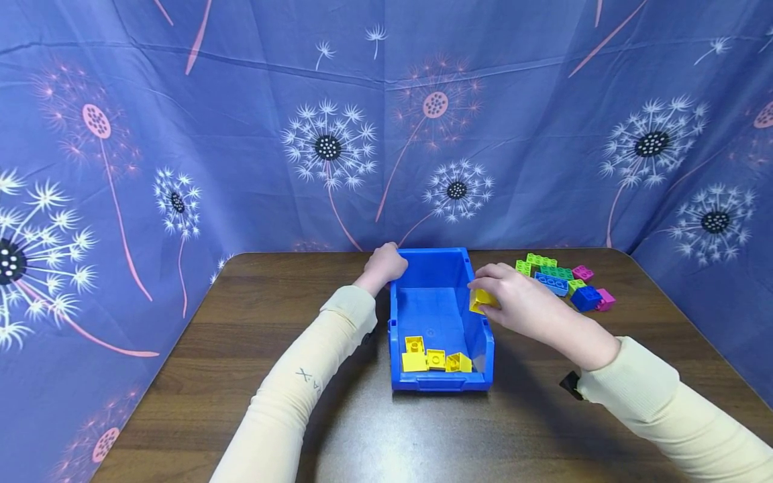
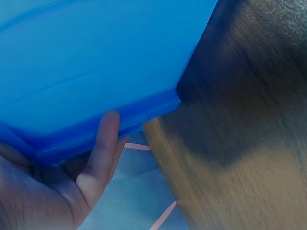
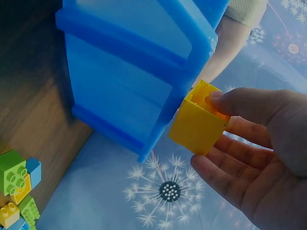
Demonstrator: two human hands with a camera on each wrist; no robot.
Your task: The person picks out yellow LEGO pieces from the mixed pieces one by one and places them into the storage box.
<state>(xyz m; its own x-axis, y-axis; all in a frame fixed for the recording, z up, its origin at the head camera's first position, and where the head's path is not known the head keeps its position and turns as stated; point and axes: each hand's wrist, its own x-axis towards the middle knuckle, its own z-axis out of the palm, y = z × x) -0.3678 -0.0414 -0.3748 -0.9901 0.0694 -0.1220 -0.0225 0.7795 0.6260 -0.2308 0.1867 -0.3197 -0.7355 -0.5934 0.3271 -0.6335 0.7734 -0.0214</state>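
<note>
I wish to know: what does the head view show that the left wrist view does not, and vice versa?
Only the head view: the right hand pinching a yellow brick, the yellow bricks inside the blue bin, and the multicoloured bricks on the table.
Only the left wrist view: the outer face of the bin's left side, with a finger of the left hand against its edge.
Both: the left hand, bin, table and blue patterned cloth.

Holding the left arm (image 1: pixel 296 382) and the right arm (image 1: pixel 670 396) forward, both pale-sleeved. Gripping with the left hand (image 1: pixel 384 263), set farther ahead; pinching between thumb (image 3: pixel 252 103) and fingers (image 3: pixel 223 179) with the right hand (image 1: pixel 516 297), angled inward, with the wrist (image 1: pixel 586 341) bare.
</note>
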